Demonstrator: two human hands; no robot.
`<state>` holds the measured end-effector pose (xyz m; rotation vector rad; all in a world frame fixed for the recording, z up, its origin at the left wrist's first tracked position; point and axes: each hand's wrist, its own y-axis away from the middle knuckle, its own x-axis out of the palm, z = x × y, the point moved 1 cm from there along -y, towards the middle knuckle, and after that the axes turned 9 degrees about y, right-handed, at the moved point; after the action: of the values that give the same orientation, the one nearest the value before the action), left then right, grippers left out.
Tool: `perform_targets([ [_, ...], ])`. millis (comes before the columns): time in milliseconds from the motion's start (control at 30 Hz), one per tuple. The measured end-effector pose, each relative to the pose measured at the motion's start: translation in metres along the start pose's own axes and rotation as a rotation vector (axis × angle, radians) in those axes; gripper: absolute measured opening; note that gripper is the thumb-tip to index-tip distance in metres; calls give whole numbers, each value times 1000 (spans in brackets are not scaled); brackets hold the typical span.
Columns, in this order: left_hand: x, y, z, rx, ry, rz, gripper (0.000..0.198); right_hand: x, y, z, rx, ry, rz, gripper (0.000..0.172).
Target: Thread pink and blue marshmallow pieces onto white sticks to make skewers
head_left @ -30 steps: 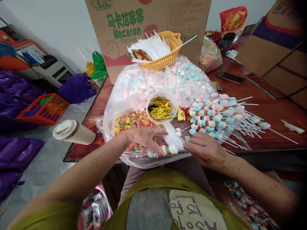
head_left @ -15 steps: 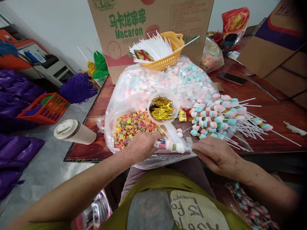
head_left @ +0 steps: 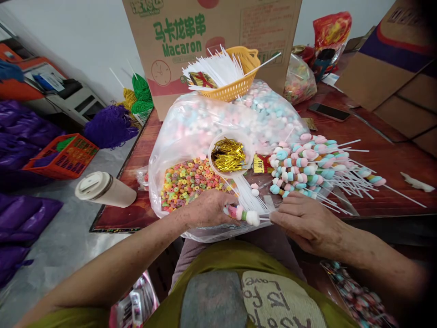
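The 2 hands work on a single candy skewer [head_left: 251, 217], held level over the front edge of the plastic bag [head_left: 201, 107] on the table [head_left: 128, 219]. The left hand [head_left: 212, 209] is closed round its candy end, so that only part of the pieces shows — pink, green and white — beyond the fingers. The right hand [head_left: 297, 219] pinches the pale stick at the other side, thumb against curled fingers.

The step in hand looks like handling the candy end while the stick is steadied; whether a clear sleeve lies under the left fingers is hidden. The next move seems to call for a firm hold on the stick and a light left grip, since the soft pieces could squash or slide.

Within easy reach beyond the skewer lie loose white sticks [head_left: 248, 192], ring candies [head_left: 191, 183] and a bowl [head_left: 251, 157] of gold strips [head_left: 228, 155]. If a tie is wanted, 1 hand would have to free itself to fetch a strip — the left is nearer. Finished-looking skewers [head_left: 305, 164] lie piled just past the right hand.
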<state>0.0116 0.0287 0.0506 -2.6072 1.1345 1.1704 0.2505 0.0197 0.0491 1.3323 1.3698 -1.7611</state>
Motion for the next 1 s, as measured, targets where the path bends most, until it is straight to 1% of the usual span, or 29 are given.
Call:
perform_targets([
  [67,1,-1,-3,29,17,17,32,2,1,2,24,29,-5,20],
  [100,3,-1,-5,16,11,23,36,3,1,2,37,52,-8,21],
  [167,8,-3,-8,-51,-41,35,44,6,2,3,51,98,-19,22],
  [200,12,-4,-10,-79,-83,44,44,7,2,4,53,112,-23,22],
  [333,31,-10,-12,-104,-290,87,35,11,0,5,52,125,-37,23],
  [400,38,-13,-8,-122,-340,82,32,13,0,5,54,120,-31,22],
  [433,38,-13,-6,-139,-330,79,32,14,0,4,55,118,-29,21],
  [500,34,-13,0,-163,-212,85,40,15,3,1,49,123,-40,20],
  [533,29,-13,4,-161,-107,97,51,15,5,-1,41,129,-52,20],
  [600,16,-11,11,-124,134,161,76,13,9,-4,21,146,-78,18],
  [633,11,-10,14,-110,242,220,82,11,11,-5,6,155,-91,17],
  [667,6,-9,16,-115,335,302,79,9,12,-5,-11,163,-109,17],
  [733,3,-6,19,-193,505,504,56,5,14,-5,-43,177,-147,17],
  [767,3,-5,19,-246,576,577,46,4,15,-4,-55,183,-159,18],
  [800,4,-5,18,-286,622,601,39,3,16,-4,-62,188,-160,18],
  [833,4,-4,17,-296,631,572,34,3,16,-3,-63,192,-150,18],
  [867,5,-4,15,-277,604,501,33,3,18,-3,-59,192,-130,17],
  [1000,3,-3,8,-118,336,124,36,7,22,-5,24,144,-57,15],
])
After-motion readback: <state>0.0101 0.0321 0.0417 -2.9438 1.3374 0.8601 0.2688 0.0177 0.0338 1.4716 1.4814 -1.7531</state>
